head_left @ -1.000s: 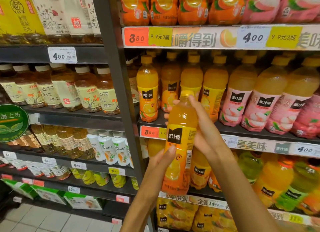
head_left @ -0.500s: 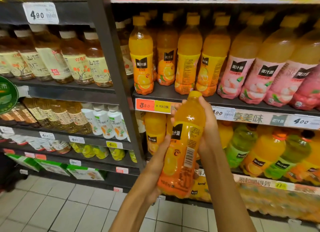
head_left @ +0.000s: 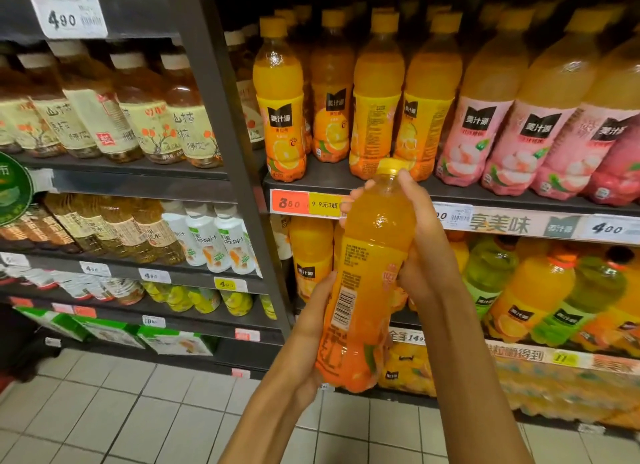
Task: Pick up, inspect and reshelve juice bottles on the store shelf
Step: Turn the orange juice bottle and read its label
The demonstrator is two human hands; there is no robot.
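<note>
I hold an orange juice bottle (head_left: 367, 276) with a yellow cap in front of the shelving, tilted slightly to the right, its barcode and small print facing me. My left hand (head_left: 311, 328) grips its lower half from the left. My right hand (head_left: 420, 241) wraps the upper half from behind, fingers up near the neck. Behind it, more orange juice bottles (head_left: 374, 92) stand in a row on the dark shelf (head_left: 325, 181), with a gap in the front row just above the held bottle.
Pink-labelled juice bottles (head_left: 530, 124) fill the shelf to the right. Tea bottles (head_left: 152, 117) line the left bay beyond a dark upright post (head_left: 221, 117). Green and orange bottles (head_left: 554, 290) sit on the lower shelf. A tiled floor (head_left: 121, 411) lies below.
The bottle has turned so the black logo has rotated out of sight and the barcode side now faces me. The view has moved closer to the shelf and dropped a little.
</note>
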